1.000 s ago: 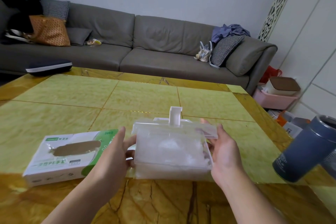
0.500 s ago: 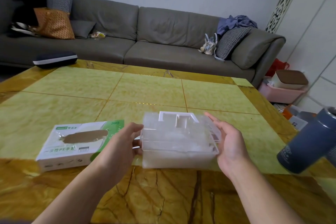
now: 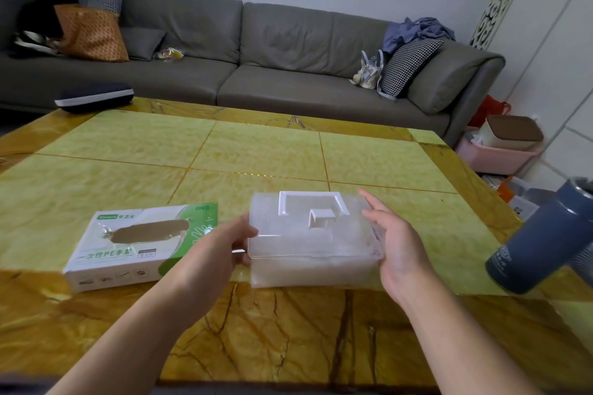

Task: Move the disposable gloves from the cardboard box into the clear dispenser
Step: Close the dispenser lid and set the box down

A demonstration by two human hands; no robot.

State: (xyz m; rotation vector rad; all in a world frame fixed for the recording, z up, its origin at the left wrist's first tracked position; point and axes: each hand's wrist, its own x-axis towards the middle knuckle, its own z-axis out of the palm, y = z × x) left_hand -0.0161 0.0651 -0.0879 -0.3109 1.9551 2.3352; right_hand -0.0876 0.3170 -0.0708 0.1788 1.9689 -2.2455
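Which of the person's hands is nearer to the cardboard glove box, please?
Left. The left hand sits between the cardboard glove box and the clear dispenser; the right hand is beyond the dispenser's far side.

One head-worn wide-angle view looks forward and down across the table, close above it; edges seem somewhat warped
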